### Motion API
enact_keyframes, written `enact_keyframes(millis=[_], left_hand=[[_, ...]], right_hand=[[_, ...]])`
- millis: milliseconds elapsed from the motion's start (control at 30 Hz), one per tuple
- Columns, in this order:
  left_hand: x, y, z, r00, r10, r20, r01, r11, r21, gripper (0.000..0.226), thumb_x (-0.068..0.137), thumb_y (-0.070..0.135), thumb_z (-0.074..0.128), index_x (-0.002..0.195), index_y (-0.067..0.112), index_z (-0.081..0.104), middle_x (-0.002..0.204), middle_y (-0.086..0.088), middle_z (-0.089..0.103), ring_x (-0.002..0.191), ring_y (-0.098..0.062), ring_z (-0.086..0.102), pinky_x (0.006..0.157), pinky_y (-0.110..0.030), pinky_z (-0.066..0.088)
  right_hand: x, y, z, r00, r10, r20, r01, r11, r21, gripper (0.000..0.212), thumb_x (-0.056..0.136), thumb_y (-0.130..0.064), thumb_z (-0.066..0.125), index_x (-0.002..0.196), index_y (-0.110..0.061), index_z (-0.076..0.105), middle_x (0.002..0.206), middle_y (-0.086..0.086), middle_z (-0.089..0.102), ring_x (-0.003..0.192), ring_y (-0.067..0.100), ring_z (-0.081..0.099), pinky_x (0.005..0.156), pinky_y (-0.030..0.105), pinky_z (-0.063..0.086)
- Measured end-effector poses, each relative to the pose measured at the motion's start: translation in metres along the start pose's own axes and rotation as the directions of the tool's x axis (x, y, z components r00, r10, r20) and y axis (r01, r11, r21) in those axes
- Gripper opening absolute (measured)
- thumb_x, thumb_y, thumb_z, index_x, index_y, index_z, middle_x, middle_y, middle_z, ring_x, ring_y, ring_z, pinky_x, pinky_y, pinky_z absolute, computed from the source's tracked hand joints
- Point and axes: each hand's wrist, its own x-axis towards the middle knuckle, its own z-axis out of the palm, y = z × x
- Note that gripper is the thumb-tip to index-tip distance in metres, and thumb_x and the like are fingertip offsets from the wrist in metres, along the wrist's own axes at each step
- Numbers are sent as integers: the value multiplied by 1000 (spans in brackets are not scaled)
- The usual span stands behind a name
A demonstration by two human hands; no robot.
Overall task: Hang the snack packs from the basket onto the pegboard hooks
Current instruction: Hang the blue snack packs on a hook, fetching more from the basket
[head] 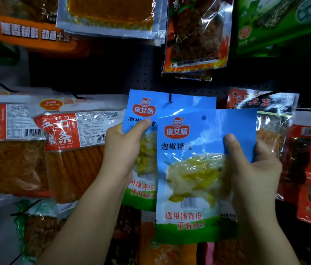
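A blue snack pack [194, 169] with a yellow-white filling is in front of the pegboard [143, 73]; my right hand [256, 169] grips its right edge, thumb on the front. Its hang hole sits below and right of the black hook [170, 98]. Behind it a second, identical blue pack [141, 115] hangs on that hook. My left hand [124, 148] holds this hanging pack at its left edge, thumb pressed on the front. The basket is out of view.
Red-and-white packs [68, 134] hang to the left on black hooks. Red and clear packs [277, 119] hang close on the right. More packs [196, 35] hang on the row above, others below. Bare dark pegboard shows between the rows.
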Motion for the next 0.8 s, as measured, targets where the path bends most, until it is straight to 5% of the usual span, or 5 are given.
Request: enact_keyframes(millis=[333, 633, 800], left_hand=[[33, -29, 16, 997, -69, -16, 70, 995, 77, 12, 81, 29, 72, 81, 17, 71, 93, -12, 74, 93, -34, 69, 85, -55, 53], [46, -48, 21, 995, 79, -66, -66, 980, 187, 20, 80, 32, 72, 92, 16, 70, 91, -5, 73, 86, -25, 70, 81, -49, 56], [28, -53, 20, 985, 161, -67, -145, 970, 197, 14, 81, 27, 72, 84, 29, 59, 92, 8, 70, 89, -11, 67, 86, -43, 54]], right_hand=[[8, 28, -3, 998, 41, -39, -43, 997, -56, 10, 87, -29, 67, 78, -23, 67, 62, -13, 64, 55, 4, 57, 51, 21, 42], [8, 52, -5, 991, 129, -47, -131, 990, -49, 12, 82, -37, 67, 83, -25, 70, 68, -9, 68, 58, 9, 59, 57, 28, 44], [6, 47, -5, 990, 141, -24, -142, 989, -45, 13, 83, -35, 68, 83, -22, 69, 70, -3, 66, 62, 18, 58, 60, 34, 45]])
